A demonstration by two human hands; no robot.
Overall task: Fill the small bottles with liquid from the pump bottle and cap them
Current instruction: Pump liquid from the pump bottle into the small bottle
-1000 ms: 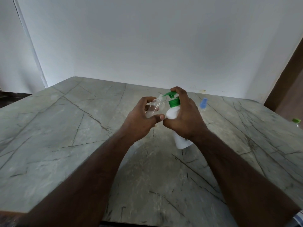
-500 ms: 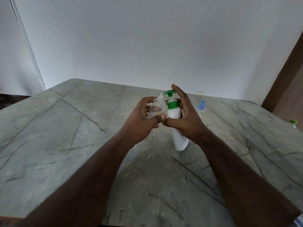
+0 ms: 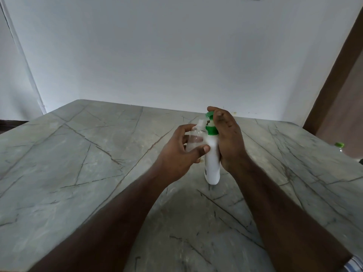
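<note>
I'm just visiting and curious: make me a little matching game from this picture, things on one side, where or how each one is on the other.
Things:
1. small clear bottle
2. pump bottle
3. green pump head
4. green-capped bottle

States:
A. stands on the marble table, gripped by the right hand
B. off at the table's far right edge
C. held by the left hand, its mouth by the spout
D. under the right hand's fingertip

Pairs: 1-C, 2-A, 3-D, 4-B

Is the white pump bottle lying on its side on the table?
No, the pump bottle stands upright on the table, gripped by the right hand, beside the small clear bottle in the left hand.
</note>
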